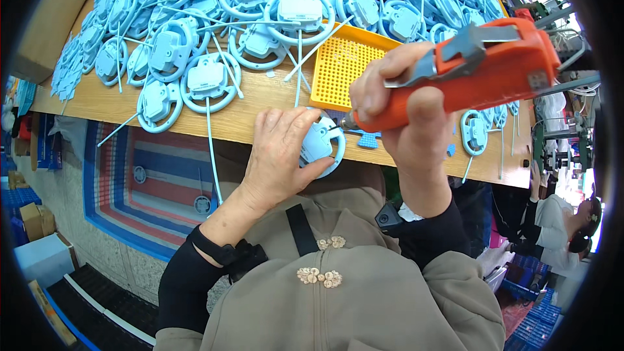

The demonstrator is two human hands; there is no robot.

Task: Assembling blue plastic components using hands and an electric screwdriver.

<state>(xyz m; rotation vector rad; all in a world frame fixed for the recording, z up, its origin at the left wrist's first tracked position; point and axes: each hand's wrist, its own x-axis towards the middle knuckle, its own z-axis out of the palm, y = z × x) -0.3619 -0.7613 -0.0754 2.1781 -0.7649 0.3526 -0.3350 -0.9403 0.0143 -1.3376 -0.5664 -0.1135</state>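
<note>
Wrapped tight around an orange electric screwdriver (468, 71), the right hand (406, 114) has its grip closed on the tool's body, fingers near the grey lever, with the bit tip angled down and to the left. The left hand (279, 156) presses a pale blue ring-shaped plastic part (320, 145) flat against the near edge of the counter (260, 107), palm and fingers covering most of it, thumb hooked under its rim.

Doing this well seems to call for keeping the bit square to the screw, holding the part firmly so it cannot spin, and keeping the fingertips away from the tip.

The part sits just left of and below the screwdriver tip, which meets its central white housing. Behind it lies a yellow perforated tray (341, 68), and a heap of identical blue parts (214, 19) fills the far side of the counter.
</note>
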